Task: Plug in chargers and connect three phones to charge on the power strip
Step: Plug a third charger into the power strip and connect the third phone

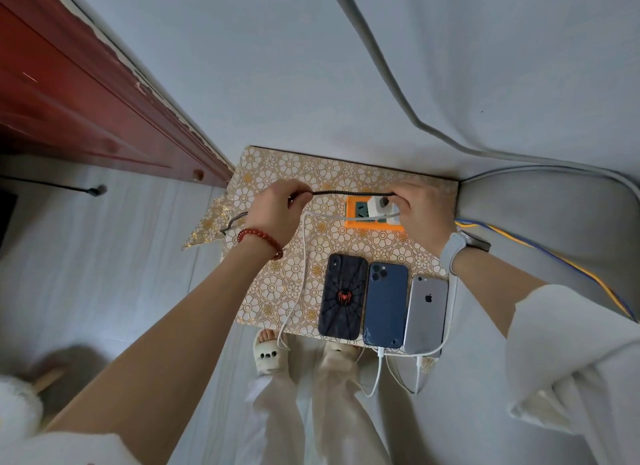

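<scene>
Phones sat side by side at six o'clock on the patterned tabletop (277,284): spider-case phone (343,295), blue phone (386,303), silver phone (426,314). Beyond, the left hand (277,215) pinched a black braided cable (349,193), whose other end the right hand (424,213) gripped at a white charger (377,206) on the orange power strip (363,218), twelve o'clock, by the pale wall (277,66).

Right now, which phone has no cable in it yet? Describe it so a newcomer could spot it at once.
Find the small table with the gold floral cover; three phones lie face down in a row along its near edge. The one you want is the leftmost phone, black with a red spider on a web pattern. Its neighbours, a blue phone and a silver phone, have white cables at their near ends.
</scene>
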A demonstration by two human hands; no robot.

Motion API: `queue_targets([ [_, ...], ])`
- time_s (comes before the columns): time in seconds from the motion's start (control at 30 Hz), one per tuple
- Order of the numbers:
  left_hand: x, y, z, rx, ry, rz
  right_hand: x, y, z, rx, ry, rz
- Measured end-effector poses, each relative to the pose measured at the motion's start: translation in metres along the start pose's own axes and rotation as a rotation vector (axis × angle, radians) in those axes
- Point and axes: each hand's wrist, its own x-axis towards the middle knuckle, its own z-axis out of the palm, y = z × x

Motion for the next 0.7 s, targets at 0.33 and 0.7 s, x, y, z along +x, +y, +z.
queue_targets([
  [0.33, 0.004, 0.001, 0.001, 0.016, 0.013, -0.023, -0.007, 0.002, 0.006, 0.030, -0.048, 0.022],
  [0.7, 0.007, -0.001, 0.000, 0.021, 0.060, -0.055, 0.000, -0.004, 0.014, 0.034, -0.078, 0.163],
])
